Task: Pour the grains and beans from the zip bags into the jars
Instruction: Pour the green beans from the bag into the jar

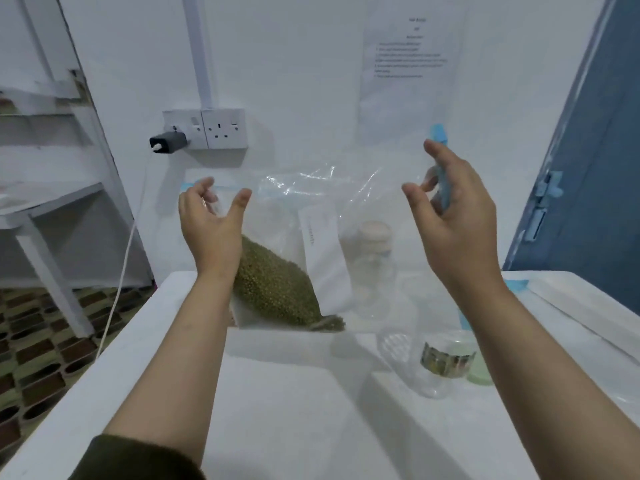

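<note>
Zip bag held up mid-frame over the white surface, green beans slumped in its lower-left corner. Left hand: its grip on the bag's left edge can't be confirmed, fingers curled, partly hidden. Right hand pinches the blue zip strip at right of center. Empty clear jar lies on the surface lower right, metal lid touching it. Second jar shows through the bag.

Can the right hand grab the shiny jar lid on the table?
Probably not yet: the right hand pinches the clear zip bag's blue strip, though nothing blocks the shiny metal jar lid below.
</note>
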The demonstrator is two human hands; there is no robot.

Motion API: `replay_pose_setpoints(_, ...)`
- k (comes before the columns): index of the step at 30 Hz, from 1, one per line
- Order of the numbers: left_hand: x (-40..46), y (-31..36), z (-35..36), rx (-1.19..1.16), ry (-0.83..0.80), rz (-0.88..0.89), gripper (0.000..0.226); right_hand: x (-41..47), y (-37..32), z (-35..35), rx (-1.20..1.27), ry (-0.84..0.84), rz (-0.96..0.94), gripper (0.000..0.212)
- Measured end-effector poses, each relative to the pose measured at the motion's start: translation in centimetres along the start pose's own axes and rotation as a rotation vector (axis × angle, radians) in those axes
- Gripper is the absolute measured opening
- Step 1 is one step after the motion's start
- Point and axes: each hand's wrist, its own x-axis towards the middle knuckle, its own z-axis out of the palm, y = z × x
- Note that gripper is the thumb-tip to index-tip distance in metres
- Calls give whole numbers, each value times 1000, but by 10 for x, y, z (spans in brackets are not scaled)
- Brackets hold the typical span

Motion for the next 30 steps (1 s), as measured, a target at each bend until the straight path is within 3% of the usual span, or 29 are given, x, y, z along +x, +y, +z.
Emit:
replay_pose_setpoints(20,15,46,56,13,95,193,53,7,63,-15,349,111,125,43)
replay_pose_setpoints(30,12,52,66,16,106,208,51,3,80,-10,409,112,159,40)
